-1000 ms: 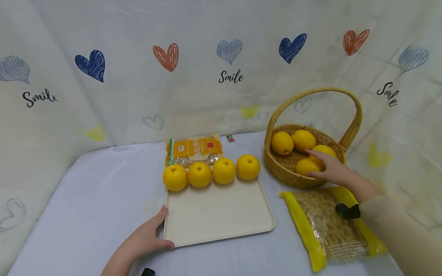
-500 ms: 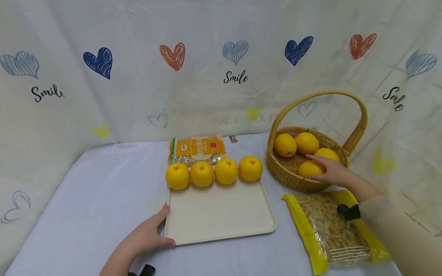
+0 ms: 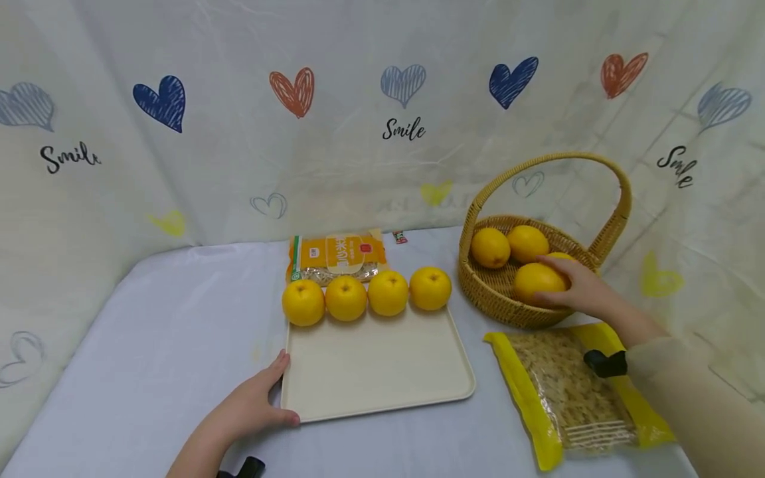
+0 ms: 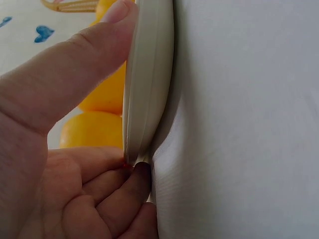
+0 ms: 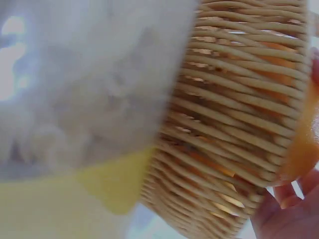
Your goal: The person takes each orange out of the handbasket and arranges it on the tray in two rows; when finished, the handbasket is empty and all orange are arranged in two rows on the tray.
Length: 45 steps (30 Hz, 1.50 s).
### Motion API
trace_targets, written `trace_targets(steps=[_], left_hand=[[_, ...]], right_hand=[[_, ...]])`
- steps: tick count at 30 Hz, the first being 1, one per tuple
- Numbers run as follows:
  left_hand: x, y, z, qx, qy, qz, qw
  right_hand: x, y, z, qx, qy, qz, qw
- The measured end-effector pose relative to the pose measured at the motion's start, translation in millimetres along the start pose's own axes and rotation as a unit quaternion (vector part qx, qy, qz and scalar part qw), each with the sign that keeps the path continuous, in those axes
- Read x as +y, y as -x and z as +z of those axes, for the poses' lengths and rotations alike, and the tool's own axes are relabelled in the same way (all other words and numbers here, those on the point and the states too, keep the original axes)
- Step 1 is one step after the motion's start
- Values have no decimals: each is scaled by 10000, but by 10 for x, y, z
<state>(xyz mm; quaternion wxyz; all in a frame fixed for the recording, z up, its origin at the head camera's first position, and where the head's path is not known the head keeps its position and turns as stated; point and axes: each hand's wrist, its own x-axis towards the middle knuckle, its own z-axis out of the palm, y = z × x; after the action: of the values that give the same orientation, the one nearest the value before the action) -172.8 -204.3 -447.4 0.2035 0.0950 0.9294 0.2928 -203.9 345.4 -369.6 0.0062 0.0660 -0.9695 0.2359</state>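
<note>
Between the thumb and fingers of the right hand [image 3: 582,287], the near orange [image 3: 536,285] in the basket [image 3: 499,304] should be firm, rather light, a little slippery; its widest part seems the good place to hold. These fingers curve around it, though some tips are hidden. The left hand [image 3: 246,406], thumb and fingers spread, grips the near corner of the tray [image 3: 382,372]; beyond them lie four more oranges [image 3: 346,299].
</note>
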Motion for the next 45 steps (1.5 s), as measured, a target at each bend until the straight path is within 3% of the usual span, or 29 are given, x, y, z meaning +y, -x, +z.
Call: trace_targets(steps=[6,12,19,27,31,34,41,45], left_hand=[[-12,17,-20,18,-5,6,10000],[-17,17,-33,-13,22,53,10000],[-54,9,-34,15,-22,163,9999],[-52,13,-44,63,43,255,9996],[-48,17,-64,73,65,270,9996],[-49,18,-75,46,61,249,9997],[-63,0,-78,28,30,195,9998],[-65,-5,-82,23,14,194,9998]], right_hand=[[-241,67,-135,473,-496,-23,9976],[-522,142,-114,707,-684,-255,9948],[-768,118,75,1078,-1138,-1040,9822],[-1082,33,218,845,-1217,-1336,9799],[-1268,-65,324,759,-1345,-1676,9737],[-1437,-156,409,531,-1571,-1887,9679],[-1836,-361,632,-237,-1631,-1900,9678],[-2049,-456,816,-411,-2084,-1929,9580]])
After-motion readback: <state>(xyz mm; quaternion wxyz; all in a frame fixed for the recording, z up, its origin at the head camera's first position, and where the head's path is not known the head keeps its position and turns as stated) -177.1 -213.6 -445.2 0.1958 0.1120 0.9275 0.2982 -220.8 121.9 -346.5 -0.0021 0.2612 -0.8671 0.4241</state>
